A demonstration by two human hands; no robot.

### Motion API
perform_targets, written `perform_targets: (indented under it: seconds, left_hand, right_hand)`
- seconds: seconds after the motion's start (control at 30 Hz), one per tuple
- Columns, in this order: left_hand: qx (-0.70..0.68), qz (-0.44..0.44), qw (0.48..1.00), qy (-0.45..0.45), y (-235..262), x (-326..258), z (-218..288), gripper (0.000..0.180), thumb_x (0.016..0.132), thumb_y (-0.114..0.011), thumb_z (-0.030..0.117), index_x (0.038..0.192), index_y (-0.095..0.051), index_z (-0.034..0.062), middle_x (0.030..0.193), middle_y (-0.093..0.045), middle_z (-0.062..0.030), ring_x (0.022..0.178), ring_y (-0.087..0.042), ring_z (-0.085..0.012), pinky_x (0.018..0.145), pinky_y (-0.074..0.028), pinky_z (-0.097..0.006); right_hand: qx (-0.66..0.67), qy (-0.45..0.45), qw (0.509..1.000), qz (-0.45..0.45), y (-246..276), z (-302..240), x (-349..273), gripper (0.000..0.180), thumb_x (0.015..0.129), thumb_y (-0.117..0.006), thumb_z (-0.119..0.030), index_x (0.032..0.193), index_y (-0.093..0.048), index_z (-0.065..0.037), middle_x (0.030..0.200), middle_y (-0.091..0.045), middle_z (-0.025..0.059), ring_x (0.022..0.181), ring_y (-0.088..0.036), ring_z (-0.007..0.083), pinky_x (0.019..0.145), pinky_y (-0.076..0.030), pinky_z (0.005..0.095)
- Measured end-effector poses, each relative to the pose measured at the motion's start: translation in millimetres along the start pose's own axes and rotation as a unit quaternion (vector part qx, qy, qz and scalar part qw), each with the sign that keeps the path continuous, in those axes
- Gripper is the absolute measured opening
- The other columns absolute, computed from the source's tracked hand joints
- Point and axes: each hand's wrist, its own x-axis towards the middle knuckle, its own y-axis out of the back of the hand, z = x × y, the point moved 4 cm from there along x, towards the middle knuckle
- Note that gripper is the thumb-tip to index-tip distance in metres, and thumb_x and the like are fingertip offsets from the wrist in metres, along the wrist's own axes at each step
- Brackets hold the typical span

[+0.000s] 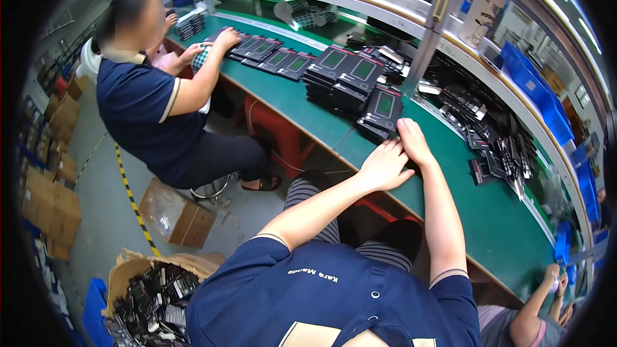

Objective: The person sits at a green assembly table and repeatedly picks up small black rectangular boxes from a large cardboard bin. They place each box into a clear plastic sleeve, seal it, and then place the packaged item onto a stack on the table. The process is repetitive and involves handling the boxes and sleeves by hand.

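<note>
My left hand (384, 166) lies flat on the green bench (488, 218), fingers spread, holding nothing. My right hand (413, 141) rests just beside it, its fingertips touching the near edge of a black flat package with a green window (384, 106). Behind that package stand stacks of the same black packages (347, 77). Both forearms reach forward over my lap.
A co-worker in a dark blue shirt (138, 109) sits to my left, hands on a row of packages (270, 54). Loose black packs (488, 135) pile at the right. A metal post (430, 32) rises from the bench. A cardboard box of black parts (151, 295) stands by the floor.
</note>
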Motion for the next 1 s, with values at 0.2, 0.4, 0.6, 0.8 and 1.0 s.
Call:
perform_targets:
  seconds: [0.2, 0.4, 0.6, 0.8, 1.0]
  left_hand:
    - [-0.048, 0.044, 0.996, -0.054, 14, -77, 8, 0.055, 0.093, -0.060, 0.040, 0.135, -0.054, 0.0058, 0.148, -0.044, -0.0182, 0.142, -0.034, -0.0356, 0.117, -0.025, -0.052]
    - [-0.218, -0.155, 0.960, 0.087, 64, -195, -17, 0.053, 0.094, -0.062, 0.038, 0.134, -0.056, 0.0052, 0.144, -0.048, -0.0203, 0.137, -0.041, -0.0361, 0.114, -0.035, -0.044]
    - [-0.013, 0.142, 0.905, 0.401, 166, -355, -42, 0.033, 0.090, -0.066, 0.026, 0.111, -0.068, 0.0003, 0.115, -0.067, -0.0182, 0.110, -0.063, -0.0331, 0.098, -0.048, -0.041]
    - [0.189, 0.533, 0.536, 0.627, 154, -594, -10, 0.011, 0.089, -0.065, 0.012, 0.092, -0.068, 0.0011, 0.090, -0.068, -0.0129, 0.088, -0.065, -0.0306, 0.084, -0.051, -0.039]
    - [0.117, 0.122, 0.384, 0.908, -6, -677, 47, 0.064, 0.089, -0.061, 0.048, 0.134, -0.051, 0.0041, 0.151, -0.033, -0.0273, 0.139, -0.027, -0.0474, 0.113, -0.024, -0.059]
  right_hand:
    - [0.005, 0.022, 0.995, -0.098, -6, -3, -8, 0.060, 0.102, -0.043, -0.043, 0.140, -0.046, 0.003, 0.150, -0.042, 0.0225, 0.143, -0.035, 0.0335, 0.117, -0.026, 0.0402]
    - [-0.166, 0.091, 0.976, -0.107, -11, -37, -21, 0.078, 0.095, -0.053, -0.051, 0.147, -0.036, 0.005, 0.153, -0.037, 0.0249, 0.145, -0.031, 0.0355, 0.121, -0.020, 0.0449]
    - [-0.226, 0.159, 0.953, -0.123, -15, -30, -24, 0.070, 0.092, -0.063, -0.040, 0.140, -0.046, 0.008, 0.145, -0.045, 0.0285, 0.140, -0.039, 0.0373, 0.118, -0.025, 0.0460]
    - [-0.185, 0.214, 0.950, -0.134, -10, -7, -22, 0.054, 0.097, -0.060, -0.025, 0.140, -0.048, 0.005, 0.147, -0.044, 0.0257, 0.141, -0.038, 0.0370, 0.118, -0.024, 0.0451]
    - [-0.154, 0.201, 0.957, -0.139, -13, 9, -10, 0.050, 0.100, -0.056, -0.022, 0.142, -0.047, 0.004, 0.148, -0.045, 0.0241, 0.142, -0.037, 0.0343, 0.118, -0.025, 0.0418]
